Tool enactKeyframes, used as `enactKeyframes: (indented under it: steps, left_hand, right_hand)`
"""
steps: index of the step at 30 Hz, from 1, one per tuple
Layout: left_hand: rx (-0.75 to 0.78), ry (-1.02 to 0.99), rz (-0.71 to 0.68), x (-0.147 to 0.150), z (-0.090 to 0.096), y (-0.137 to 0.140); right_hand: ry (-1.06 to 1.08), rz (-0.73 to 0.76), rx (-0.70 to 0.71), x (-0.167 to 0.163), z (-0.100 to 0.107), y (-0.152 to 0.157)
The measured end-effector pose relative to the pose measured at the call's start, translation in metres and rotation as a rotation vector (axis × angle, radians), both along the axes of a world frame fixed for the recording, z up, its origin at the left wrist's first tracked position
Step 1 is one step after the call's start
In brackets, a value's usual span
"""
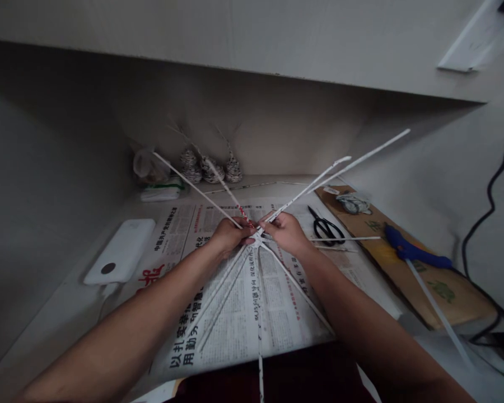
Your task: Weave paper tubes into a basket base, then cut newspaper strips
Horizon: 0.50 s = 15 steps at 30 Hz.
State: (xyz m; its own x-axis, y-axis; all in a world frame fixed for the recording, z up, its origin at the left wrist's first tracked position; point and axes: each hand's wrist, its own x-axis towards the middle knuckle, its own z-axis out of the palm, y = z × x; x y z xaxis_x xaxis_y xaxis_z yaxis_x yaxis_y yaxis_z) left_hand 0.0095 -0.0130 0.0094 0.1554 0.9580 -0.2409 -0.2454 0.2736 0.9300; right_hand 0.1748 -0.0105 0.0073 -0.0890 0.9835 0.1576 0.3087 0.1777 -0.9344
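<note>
Several thin rolled-paper sticks, mostly white and one with red marks, cross at a woven centre (257,240) and fan out in all directions. My left hand (232,234) pinches this rolled-paper weaving from the left, close to the red-marked stick (244,211). From the other side my right hand (284,229) has its fingers closed on the sticks that point up and right. Both hands hold the piece just above newspaper sheets (235,313). The fingertips partly cover the centre, so the exact crossing of the sticks is hard to make out.
Black-handled scissors (328,229) lie right of my hands. A blue glue gun (415,249) with a glue stick rests on brown cardboard (361,246). At left is a white power bank (124,249) with a cable. Small woven paper gourds (212,169) stand at the back, below an overhanging panel.
</note>
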Motion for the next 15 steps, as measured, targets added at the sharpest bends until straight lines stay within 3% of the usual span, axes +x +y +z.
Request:
enactKeyframes:
  steps: [9, 15]
  left_hand:
    - [-0.014, 0.005, 0.015, 0.0032, -0.0007, 0.0001]
    - [0.151, 0.088, -0.064, 0.0013, -0.0006, -0.0032]
  right_hand:
    - [0.113, 0.013, -0.072, 0.0034, 0.0060, -0.0006]
    - [0.078, -0.103, -0.126, 0.0081, 0.0034, 0.0030]
